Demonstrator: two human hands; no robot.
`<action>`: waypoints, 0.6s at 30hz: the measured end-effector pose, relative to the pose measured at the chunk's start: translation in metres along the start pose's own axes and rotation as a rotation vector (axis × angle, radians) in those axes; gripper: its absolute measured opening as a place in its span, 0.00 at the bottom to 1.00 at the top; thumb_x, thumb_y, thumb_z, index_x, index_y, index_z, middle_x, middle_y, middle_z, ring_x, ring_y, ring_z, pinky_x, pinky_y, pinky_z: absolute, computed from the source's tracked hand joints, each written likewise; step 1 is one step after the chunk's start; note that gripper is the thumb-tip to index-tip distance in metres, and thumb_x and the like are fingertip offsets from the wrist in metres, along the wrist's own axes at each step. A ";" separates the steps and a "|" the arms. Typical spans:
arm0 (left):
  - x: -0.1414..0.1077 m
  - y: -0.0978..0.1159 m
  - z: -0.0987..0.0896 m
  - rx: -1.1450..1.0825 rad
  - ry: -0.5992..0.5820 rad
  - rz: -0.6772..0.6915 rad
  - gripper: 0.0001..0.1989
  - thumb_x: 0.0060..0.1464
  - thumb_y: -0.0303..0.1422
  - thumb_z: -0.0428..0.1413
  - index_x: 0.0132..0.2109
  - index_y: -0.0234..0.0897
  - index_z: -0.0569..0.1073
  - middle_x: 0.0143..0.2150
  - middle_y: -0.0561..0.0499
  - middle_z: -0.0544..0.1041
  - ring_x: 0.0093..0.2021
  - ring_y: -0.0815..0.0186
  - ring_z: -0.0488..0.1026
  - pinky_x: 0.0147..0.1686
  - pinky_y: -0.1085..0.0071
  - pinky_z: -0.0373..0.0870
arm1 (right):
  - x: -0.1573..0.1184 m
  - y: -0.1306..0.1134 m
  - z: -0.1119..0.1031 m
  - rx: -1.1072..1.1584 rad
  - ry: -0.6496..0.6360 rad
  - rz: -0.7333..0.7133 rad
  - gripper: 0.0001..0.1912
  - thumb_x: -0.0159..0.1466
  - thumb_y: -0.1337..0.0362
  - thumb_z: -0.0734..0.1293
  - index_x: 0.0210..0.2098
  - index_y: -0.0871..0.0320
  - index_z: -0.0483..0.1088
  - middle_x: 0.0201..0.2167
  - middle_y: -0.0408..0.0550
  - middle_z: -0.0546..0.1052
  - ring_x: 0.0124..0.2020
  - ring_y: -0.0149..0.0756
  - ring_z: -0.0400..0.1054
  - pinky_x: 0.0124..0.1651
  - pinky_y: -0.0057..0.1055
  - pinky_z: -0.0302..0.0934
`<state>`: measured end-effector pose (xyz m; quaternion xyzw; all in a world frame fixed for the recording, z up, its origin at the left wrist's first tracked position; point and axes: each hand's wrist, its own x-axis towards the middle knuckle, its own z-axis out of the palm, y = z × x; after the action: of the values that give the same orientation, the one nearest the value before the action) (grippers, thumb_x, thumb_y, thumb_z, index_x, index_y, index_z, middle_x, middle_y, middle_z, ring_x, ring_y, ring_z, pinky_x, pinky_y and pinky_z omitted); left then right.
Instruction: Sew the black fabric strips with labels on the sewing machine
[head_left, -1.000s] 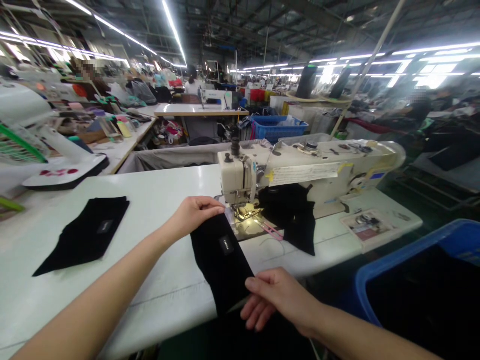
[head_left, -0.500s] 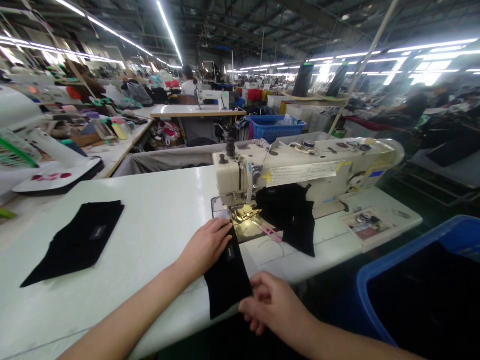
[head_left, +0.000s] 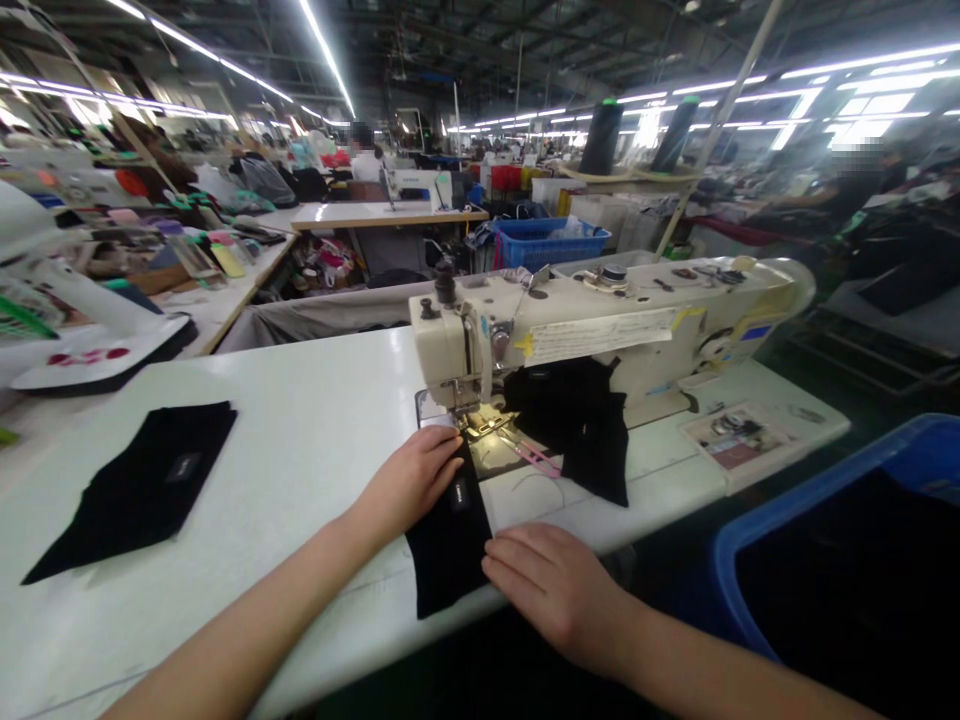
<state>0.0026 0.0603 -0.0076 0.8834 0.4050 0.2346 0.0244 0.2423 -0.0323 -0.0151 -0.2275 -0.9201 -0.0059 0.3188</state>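
Left hand (head_left: 412, 478) lowered onto cloth (head_left: 448, 560), right hand (head_left: 559, 590) uncurled (seemingly touching)

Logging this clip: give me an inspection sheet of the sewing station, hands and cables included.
Surface: pale tabletop, seam line along the near side
Job's things: labelled black piece before the sewing machine
Clutter: pink tool, parts tray; other black pieces, left and right
Hands: left hand on the piece, close to the lit needle area; right hand at its right edge
Cables: nothing seen
Surroundings: blue bin right, other workstations behind
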 end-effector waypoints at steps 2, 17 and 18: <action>0.001 -0.002 0.001 -0.009 0.001 0.004 0.16 0.68 0.34 0.48 0.53 0.33 0.76 0.53 0.39 0.76 0.53 0.56 0.74 0.55 0.55 0.74 | 0.000 0.000 0.001 0.015 -0.009 -0.003 0.15 0.72 0.72 0.55 0.49 0.67 0.71 0.44 0.58 0.79 0.46 0.41 0.70 0.49 0.36 0.67; 0.004 -0.004 0.001 -0.040 0.038 0.009 0.15 0.67 0.34 0.49 0.52 0.34 0.76 0.52 0.39 0.77 0.52 0.55 0.75 0.54 0.53 0.75 | -0.003 0.002 0.005 0.004 -0.039 0.034 0.14 0.72 0.72 0.57 0.50 0.66 0.71 0.45 0.57 0.79 0.46 0.41 0.71 0.47 0.37 0.68; 0.004 -0.004 0.001 -0.042 0.038 0.010 0.15 0.67 0.34 0.49 0.52 0.33 0.76 0.52 0.39 0.77 0.52 0.55 0.75 0.54 0.53 0.75 | -0.004 0.002 0.006 0.002 -0.040 0.038 0.14 0.72 0.71 0.57 0.50 0.66 0.71 0.45 0.57 0.79 0.46 0.41 0.71 0.47 0.37 0.68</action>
<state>0.0026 0.0658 -0.0077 0.8800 0.3960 0.2600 0.0342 0.2420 -0.0312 -0.0222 -0.2446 -0.9219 0.0057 0.3005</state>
